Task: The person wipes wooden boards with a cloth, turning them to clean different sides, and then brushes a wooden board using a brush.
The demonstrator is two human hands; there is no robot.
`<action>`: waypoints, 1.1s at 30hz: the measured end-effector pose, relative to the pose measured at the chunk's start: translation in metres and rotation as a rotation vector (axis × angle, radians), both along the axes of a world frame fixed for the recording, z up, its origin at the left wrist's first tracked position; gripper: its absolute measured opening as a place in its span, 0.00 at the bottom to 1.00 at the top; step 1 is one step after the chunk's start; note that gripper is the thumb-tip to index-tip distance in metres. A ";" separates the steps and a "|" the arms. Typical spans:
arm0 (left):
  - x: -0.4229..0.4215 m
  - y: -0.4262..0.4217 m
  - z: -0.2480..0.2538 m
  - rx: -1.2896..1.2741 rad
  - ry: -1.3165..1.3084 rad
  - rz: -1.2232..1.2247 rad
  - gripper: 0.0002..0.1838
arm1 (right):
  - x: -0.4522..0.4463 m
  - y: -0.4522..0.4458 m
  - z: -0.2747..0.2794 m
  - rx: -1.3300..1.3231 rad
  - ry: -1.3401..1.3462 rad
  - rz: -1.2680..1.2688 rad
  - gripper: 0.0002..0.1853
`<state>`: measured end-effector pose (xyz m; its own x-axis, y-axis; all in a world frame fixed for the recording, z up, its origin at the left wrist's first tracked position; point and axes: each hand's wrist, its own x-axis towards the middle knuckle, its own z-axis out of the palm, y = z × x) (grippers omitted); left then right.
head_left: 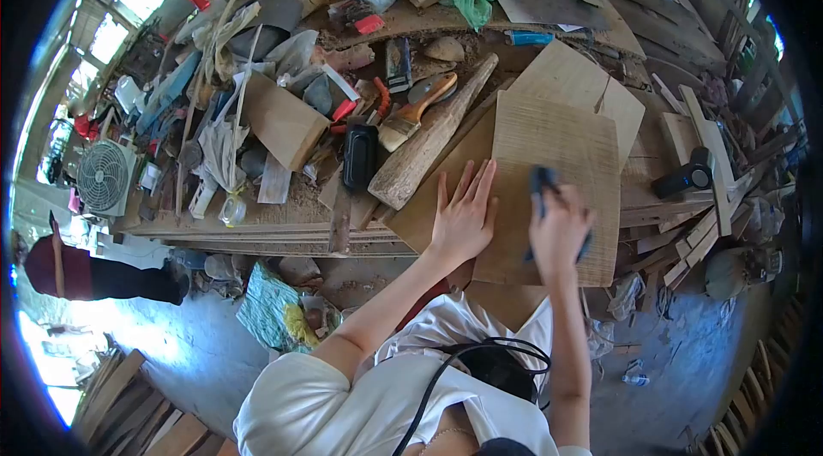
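My right hand (559, 229) grips a dark blue tool (542, 180) over a thin, light wooden board (561, 130). The tool is blurred and I cannot make out its kind. Flat at the board's left edge lies my left hand (465, 212), fingers spread, holding nothing. Beneath the light board, a browner board (437, 186) shows at the left, and another pale board (600, 92) sticks out behind it. A long rough piece of wood (437, 135) lies to the left of the boards.
A paintbrush (416, 113), a black case (360, 156) and a wooden block (285, 119) lie on the cluttered bench left of the boards. A black device (683, 174) stands to the right. At the far left are a fan (105, 177) and another person (77, 269).
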<state>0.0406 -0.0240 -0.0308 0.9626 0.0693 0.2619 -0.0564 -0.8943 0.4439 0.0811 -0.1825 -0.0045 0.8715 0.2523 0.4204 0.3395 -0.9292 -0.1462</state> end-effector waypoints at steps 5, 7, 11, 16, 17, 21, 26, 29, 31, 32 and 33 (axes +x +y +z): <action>-0.001 0.003 0.002 0.031 -0.010 -0.023 0.33 | -0.030 0.010 0.000 0.092 0.075 0.221 0.14; 0.000 0.001 0.002 0.033 0.000 -0.016 0.32 | -0.022 -0.012 0.000 0.083 0.052 0.135 0.14; 0.001 -0.001 0.005 0.052 0.030 0.015 0.30 | 0.006 -0.068 -0.018 0.035 -0.102 -0.183 0.14; 0.003 0.000 -0.001 0.010 0.055 0.005 0.29 | -0.016 -0.014 -0.015 -0.017 0.011 -0.127 0.11; 0.002 0.000 -0.001 0.021 0.029 -0.006 0.29 | -0.026 0.004 -0.016 -0.011 0.052 -0.017 0.11; -0.001 0.001 0.000 0.057 -0.015 -0.014 0.28 | -0.052 0.021 -0.006 0.043 0.049 0.204 0.13; 0.002 0.001 -0.006 0.035 0.009 0.001 0.26 | -0.034 -0.052 -0.002 0.053 0.081 -0.032 0.16; 0.002 0.002 -0.006 0.051 0.003 -0.004 0.26 | -0.019 -0.080 -0.007 0.021 0.018 -0.265 0.18; 0.002 0.001 -0.005 0.038 -0.011 -0.005 0.26 | -0.023 -0.057 -0.004 -0.013 0.028 -0.306 0.16; 0.003 0.001 -0.005 0.035 -0.020 -0.006 0.26 | -0.025 -0.036 -0.007 -0.029 0.009 -0.262 0.14; 0.004 0.001 -0.005 0.028 -0.009 -0.003 0.26 | -0.029 -0.014 -0.010 -0.043 -0.010 -0.219 0.12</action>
<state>0.0445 -0.0228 -0.0358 0.9603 0.0594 0.2727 -0.0628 -0.9061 0.4184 0.0520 -0.1966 -0.0146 0.9032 0.0753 0.4225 0.1300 -0.9862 -0.1023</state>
